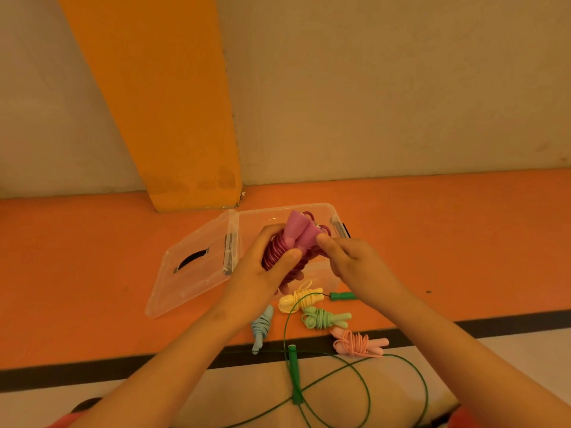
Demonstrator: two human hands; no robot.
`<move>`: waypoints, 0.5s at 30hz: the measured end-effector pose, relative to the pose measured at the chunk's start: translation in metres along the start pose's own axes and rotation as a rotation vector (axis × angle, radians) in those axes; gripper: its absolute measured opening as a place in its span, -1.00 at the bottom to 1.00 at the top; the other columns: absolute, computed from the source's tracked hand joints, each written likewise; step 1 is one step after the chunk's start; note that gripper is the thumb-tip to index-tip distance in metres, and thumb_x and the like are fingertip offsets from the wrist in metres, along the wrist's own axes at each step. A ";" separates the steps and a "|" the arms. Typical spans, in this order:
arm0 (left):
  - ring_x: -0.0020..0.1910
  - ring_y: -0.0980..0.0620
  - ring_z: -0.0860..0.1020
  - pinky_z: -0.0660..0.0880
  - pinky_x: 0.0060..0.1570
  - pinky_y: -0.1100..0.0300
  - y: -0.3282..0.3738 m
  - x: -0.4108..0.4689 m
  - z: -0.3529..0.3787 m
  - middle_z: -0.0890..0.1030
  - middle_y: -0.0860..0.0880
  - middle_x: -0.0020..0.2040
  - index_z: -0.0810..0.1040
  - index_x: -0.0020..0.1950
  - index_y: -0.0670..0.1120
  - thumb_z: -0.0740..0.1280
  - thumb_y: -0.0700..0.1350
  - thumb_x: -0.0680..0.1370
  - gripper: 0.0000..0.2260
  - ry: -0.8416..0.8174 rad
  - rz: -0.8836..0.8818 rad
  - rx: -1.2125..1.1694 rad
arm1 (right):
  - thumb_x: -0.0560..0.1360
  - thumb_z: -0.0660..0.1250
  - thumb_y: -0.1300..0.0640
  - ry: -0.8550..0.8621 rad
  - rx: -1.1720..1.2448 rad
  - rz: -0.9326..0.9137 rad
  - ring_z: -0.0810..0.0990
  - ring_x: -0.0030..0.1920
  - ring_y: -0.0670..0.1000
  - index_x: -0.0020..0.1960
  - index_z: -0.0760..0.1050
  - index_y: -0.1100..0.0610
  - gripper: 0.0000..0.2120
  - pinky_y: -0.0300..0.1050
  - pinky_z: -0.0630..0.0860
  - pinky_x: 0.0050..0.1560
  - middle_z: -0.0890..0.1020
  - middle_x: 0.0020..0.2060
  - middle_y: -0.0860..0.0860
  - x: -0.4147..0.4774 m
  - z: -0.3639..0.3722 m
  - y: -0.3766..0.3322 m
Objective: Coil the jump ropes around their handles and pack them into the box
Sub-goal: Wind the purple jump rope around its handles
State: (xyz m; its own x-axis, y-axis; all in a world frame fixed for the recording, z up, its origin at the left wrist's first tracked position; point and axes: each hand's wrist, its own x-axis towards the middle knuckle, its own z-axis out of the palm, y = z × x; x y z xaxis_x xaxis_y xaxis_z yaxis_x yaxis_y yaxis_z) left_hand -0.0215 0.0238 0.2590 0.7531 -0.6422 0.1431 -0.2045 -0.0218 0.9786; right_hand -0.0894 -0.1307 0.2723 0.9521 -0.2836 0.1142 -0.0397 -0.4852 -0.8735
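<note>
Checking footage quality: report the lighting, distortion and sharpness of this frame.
Head view: warm orange cast throughout, soft even light, no hard shadows; wide-angle distortion makes the pillar lean and splay; left hand, right hand and purple rope look slightly soft; faint glints on the box rim.

One wide-angle camera, worn on the head, faces forward and down. The box lies near, just below frame centre. The wall behind the box fills the upper half of the view.
</note>
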 end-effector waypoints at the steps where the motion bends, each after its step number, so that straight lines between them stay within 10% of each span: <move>1: -0.30 0.10 0.64 0.45 -0.42 0.31 -0.001 0.000 0.001 0.64 -0.11 -0.07 0.40 0.28 -0.02 0.29 -0.07 0.56 -0.70 0.006 -0.011 0.001 | 0.60 0.13 -0.05 -0.008 0.001 0.024 0.26 -0.56 -0.15 -0.56 0.45 -0.24 -0.45 -0.29 0.20 -0.46 0.27 -0.58 -0.09 0.001 0.000 0.000; 9: -0.27 0.10 0.60 0.52 -0.31 0.04 -0.014 0.001 0.007 0.60 0.09 -0.19 0.40 0.15 0.22 0.31 0.15 0.52 -0.77 0.180 0.006 0.336 | 0.59 0.20 -0.01 -0.040 0.095 0.080 0.30 -0.59 -0.17 -0.30 0.44 -0.01 -0.71 -0.36 0.18 -0.49 0.38 -0.59 -0.13 -0.001 0.014 -0.004; 15: -0.36 0.19 0.51 0.33 -0.41 0.23 -0.012 0.003 0.009 0.56 0.13 -0.25 0.33 0.22 0.26 0.26 0.21 0.52 -0.70 0.228 0.009 0.552 | 0.57 0.23 -0.03 -0.054 0.270 0.205 0.22 -0.61 -0.17 -0.20 0.44 0.15 -0.72 -0.33 0.19 -0.57 0.30 -0.49 -0.01 -0.001 0.020 -0.001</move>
State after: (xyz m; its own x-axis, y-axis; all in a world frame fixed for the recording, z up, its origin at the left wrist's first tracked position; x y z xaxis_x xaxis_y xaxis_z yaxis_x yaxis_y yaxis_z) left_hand -0.0223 0.0152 0.2460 0.8527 -0.4644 0.2390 -0.4602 -0.4517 0.7643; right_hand -0.0842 -0.1134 0.2642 0.9475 -0.3053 -0.0956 -0.1573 -0.1845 -0.9702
